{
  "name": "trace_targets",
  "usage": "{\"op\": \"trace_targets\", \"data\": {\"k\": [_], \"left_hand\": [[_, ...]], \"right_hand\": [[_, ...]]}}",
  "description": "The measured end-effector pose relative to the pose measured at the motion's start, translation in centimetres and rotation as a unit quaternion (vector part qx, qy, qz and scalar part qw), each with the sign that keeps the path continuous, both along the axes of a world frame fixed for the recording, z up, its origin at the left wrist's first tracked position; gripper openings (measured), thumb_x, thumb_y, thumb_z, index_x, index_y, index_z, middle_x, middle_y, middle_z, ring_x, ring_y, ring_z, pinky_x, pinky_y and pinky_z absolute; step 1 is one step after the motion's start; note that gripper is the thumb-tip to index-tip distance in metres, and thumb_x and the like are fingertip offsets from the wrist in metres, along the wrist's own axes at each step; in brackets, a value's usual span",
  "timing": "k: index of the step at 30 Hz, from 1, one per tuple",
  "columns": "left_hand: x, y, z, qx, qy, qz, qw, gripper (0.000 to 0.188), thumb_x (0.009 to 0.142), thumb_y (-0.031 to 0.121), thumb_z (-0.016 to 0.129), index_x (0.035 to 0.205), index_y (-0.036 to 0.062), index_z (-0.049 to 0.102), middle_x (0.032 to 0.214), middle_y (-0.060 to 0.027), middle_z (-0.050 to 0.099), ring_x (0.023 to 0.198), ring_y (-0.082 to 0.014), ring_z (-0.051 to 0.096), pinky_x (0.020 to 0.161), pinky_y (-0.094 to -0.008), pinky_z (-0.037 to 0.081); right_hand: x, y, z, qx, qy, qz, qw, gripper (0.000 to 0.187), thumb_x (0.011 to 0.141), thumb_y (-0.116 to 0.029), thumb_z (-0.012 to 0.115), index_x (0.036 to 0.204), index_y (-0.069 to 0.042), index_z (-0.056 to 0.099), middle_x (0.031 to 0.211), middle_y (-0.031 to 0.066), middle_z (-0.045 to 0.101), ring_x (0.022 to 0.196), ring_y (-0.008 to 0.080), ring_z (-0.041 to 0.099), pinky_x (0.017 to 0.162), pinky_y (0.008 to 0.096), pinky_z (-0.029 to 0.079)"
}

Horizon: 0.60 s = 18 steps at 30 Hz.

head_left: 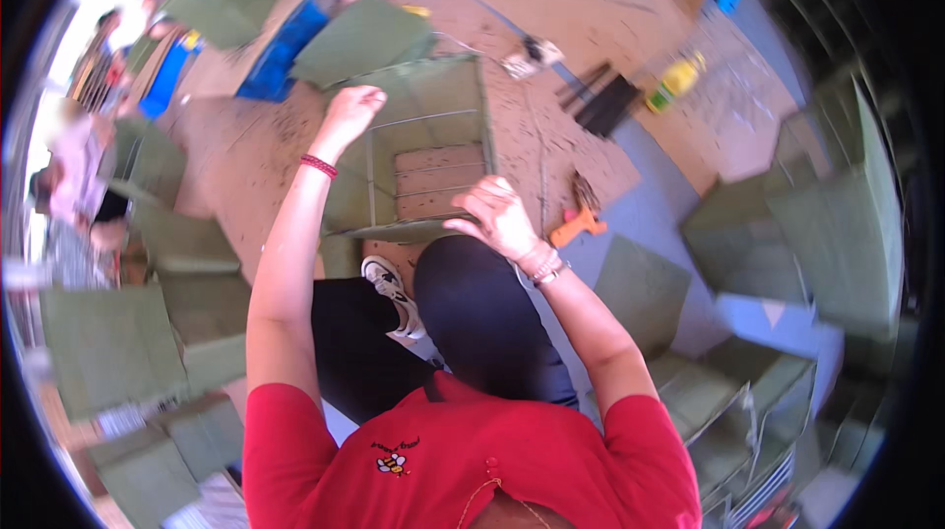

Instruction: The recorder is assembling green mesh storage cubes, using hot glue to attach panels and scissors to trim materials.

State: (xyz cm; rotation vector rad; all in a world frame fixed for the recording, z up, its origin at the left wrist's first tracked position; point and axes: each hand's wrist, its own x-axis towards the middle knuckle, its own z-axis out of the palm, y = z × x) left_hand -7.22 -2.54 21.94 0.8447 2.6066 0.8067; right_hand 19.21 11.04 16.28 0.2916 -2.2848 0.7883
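A green fabric box on a wire frame (433,106) stands open in front of my knees, its inside showing the brown floor. My left hand (352,108) grips the far left top corner of the box, arm stretched out, a red band on the wrist. My right hand (497,217) closes on the near right edge of the box, with bracelets on that wrist. I sit on the floor in a red shirt and black trousers, one white shoe (392,295) tucked under me.
Flat green panels (108,342) lie stacked at my left and more green boxes (797,234) at my right. An orange tool (576,227) lies by the box. Black strips (605,101), a yellow object (674,79) and blue crates (281,52) sit farther off. People sit at the far left.
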Motion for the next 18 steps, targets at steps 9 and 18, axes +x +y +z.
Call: {"op": "trace_targets", "data": {"k": [9, 18], "left_hand": [[-4.4, 5.1, -7.6, 0.209, -0.22, 0.158, 0.94, 0.059, 0.082, 0.033, 0.066, 0.126, -0.0006, 0.045, 0.129, -0.0145, 0.048, 0.115, -0.0267, 0.052, 0.098, -0.0445, 0.036], [-5.1, 5.1, -8.8, 0.236, -0.37, 0.136, 0.888, 0.041, 0.087, 0.032, 0.061, 0.119, 0.0071, 0.051, 0.111, -0.009, 0.06, 0.095, -0.0138, 0.056, 0.083, -0.0266, 0.044]], "right_hand": [[8.8, -1.0, -6.2, -0.477, -0.095, -0.24, 0.84, 0.019, 0.083, -0.009, 0.06, 0.101, -0.003, 0.056, 0.099, 0.0115, 0.061, 0.087, 0.0213, 0.061, 0.075, 0.0307, 0.05], [33.6, 3.9, -39.3, -0.495, -0.341, -0.669, 0.436, 0.01, 0.076, -0.01, 0.059, 0.078, -0.004, 0.068, 0.075, 0.0177, 0.066, 0.074, 0.0287, 0.066, 0.066, 0.0341, 0.052]]}}
